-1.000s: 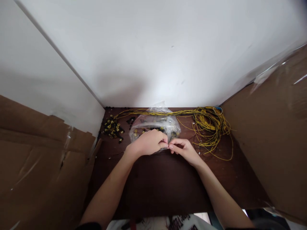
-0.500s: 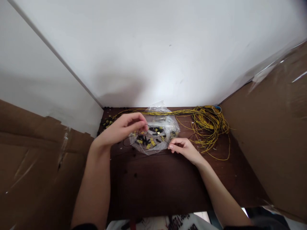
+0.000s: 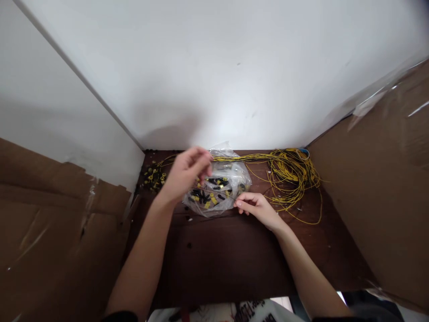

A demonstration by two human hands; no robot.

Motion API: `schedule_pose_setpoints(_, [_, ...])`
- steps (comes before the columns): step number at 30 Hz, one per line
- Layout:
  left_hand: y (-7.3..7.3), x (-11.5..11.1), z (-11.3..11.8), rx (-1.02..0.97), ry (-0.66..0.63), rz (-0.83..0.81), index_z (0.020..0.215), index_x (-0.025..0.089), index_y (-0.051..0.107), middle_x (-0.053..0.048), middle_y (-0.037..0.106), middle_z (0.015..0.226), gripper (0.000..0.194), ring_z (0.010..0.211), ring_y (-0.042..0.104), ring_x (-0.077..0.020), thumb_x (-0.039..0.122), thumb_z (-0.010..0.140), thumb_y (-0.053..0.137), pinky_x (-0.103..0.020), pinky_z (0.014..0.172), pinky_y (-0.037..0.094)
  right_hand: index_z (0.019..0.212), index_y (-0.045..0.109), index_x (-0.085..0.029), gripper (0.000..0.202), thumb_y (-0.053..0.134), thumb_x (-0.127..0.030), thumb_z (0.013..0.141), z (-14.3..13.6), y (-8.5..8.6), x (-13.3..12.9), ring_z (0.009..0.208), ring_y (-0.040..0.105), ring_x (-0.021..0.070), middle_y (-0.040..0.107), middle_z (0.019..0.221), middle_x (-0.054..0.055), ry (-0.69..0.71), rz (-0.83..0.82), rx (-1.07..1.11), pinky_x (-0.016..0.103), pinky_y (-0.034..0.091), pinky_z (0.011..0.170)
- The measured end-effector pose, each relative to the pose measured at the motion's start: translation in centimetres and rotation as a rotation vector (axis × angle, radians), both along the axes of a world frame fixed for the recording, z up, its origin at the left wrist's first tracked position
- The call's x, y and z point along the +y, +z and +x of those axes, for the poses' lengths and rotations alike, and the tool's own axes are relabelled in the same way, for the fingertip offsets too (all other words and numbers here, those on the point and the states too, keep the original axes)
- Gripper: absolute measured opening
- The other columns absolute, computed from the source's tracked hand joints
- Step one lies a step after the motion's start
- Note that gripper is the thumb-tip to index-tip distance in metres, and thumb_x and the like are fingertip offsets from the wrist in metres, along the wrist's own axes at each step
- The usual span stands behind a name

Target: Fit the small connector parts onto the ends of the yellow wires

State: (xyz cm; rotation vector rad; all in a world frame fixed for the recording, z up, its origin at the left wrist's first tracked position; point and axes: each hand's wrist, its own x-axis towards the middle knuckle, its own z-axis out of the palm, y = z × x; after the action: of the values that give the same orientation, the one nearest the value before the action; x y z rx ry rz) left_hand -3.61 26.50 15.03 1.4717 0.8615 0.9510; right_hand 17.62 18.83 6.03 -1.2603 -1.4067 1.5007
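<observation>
My right hand point(image 3: 256, 209) pinches a thin dark wire point(image 3: 231, 197) between thumb and fingertips at the right edge of a clear plastic bag point(image 3: 209, 211). From there the wire runs up and left across the bag. My left hand point(image 3: 191, 170) hovers over the bag's left side, fingers curled and smeared by motion; whether it holds anything cannot be made out. Small black and yellow plastic pieces point(image 3: 213, 200) lie in the bag. Behind it, a strand of yellow and black wires point(image 3: 241, 158) stretches along the wall.
A tangled yellow wire bundle point(image 3: 295, 179) lies at the right on the dark brown table point(image 3: 228, 259). Loose yellow and black pieces point(image 3: 154, 176) are heaped at the back left. Cardboard sides point(image 3: 375, 179) stand left and right, with a white wall point(image 3: 221, 76) behind.
My left hand has moved up and to the right, away from the wire's former line, uncovering the heap at the back left. My right hand stays nearly in place, pinching the wire.
</observation>
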Motion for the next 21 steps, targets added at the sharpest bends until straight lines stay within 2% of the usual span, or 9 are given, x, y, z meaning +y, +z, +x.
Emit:
schedule_pose_setpoints(3, [-1.2,-1.2,2.4,0.429,-0.207,0.251,0.075,0.015,0.060,-0.002,0.063,0.073,0.020,0.063,0.054,-0.0106,0.028,0.086,0.048,-0.022,0.060,0.041,0.075,0.065,-0.015,0.028,0.062,-0.043,0.077,0.1,-0.1,0.0,0.052,0.045,0.0085,0.057,0.058,0.000,-0.001,0.004,0.018,0.021,0.035,0.049])
schedule_pose_setpoints(5, [-2.0,-1.8,3.4,0.605,-0.321,0.341,0.078,0.016,0.064,-0.002,0.065,0.073,0.016,0.067,0.056,-0.0135,0.025,0.083,0.051,-0.025,0.063,0.040,0.075,0.066,-0.016,0.028,0.063,-0.043,0.077,0.1,-0.3,0.0,0.052,0.045,0.0085,0.057,0.059,-0.001,0.002,0.003,0.027,0.021,0.035,0.049])
schedule_pose_setpoints(7, [-2.6,-2.2,4.0,0.705,-0.365,0.383,0.082,0.017,0.065,-0.003,0.066,0.076,0.015,0.070,0.058,-0.0158,0.026,0.082,0.053,-0.026,0.064,0.040,0.074,0.065,-0.016,0.028,0.063,-0.043,0.077,0.2,-0.3,0.0,0.052,0.045,0.0085,0.058,0.059,-0.001,0.003,0.005,0.035,0.021,0.036,0.050])
schedule_pose_setpoints(11, [-2.9,-2.1,3.7,0.776,-0.401,0.372,0.089,0.019,0.064,-0.004,0.066,0.079,0.016,0.070,0.058,-0.0166,0.030,0.082,0.054,-0.025,0.062,0.038,0.072,0.064,-0.016,0.026,0.062,-0.041,0.078,0.2,-0.3,0.0,0.051,0.044,0.0078,0.057,0.059,-0.001,-0.004,0.013,0.048,0.021,0.035,0.050])
schedule_pose_setpoints(15, [-2.5,-1.8,3.1,0.818,-0.474,0.417,0.078,0.018,0.064,-0.002,0.064,0.070,0.018,0.064,0.055,-0.0146,0.023,0.083,0.048,-0.024,0.061,0.035,0.074,0.064,-0.016,0.024,0.061,-0.039,0.080,0.2,-0.3,0.0,0.052,0.044,0.0080,0.057,0.060,-0.001,0.004,0.006,0.054,0.021,0.034,0.051])
schedule_pose_setpoints(18, [-2.2,-1.4,2.6,0.804,-0.518,0.442,0.075,0.017,0.065,-0.002,0.064,0.070,0.021,0.065,0.055,-0.0134,0.020,0.083,0.045,-0.023,0.062,0.035,0.075,0.065,-0.016,0.024,0.062,-0.039,0.079,0.3,-0.3,0.0,0.053,0.045,0.0082,0.058,0.060,-0.001,0.015,0.001,0.041,0.021,0.034,0.051])
schedule_pose_setpoints(21, [-1.7,-0.8,1.6,0.796,-0.497,0.413,0.075,0.015,0.065,-0.002,0.065,0.071,0.022,0.064,0.054,-0.0123,0.021,0.083,0.045,-0.021,0.060,0.034,0.074,0.066,-0.015,0.024,0.062,-0.039,0.079,0.5,-0.2,0.0,0.054,0.045,0.0081,0.057,0.060,-0.001,0.025,-0.001,0.018,0.021,0.033,0.051])
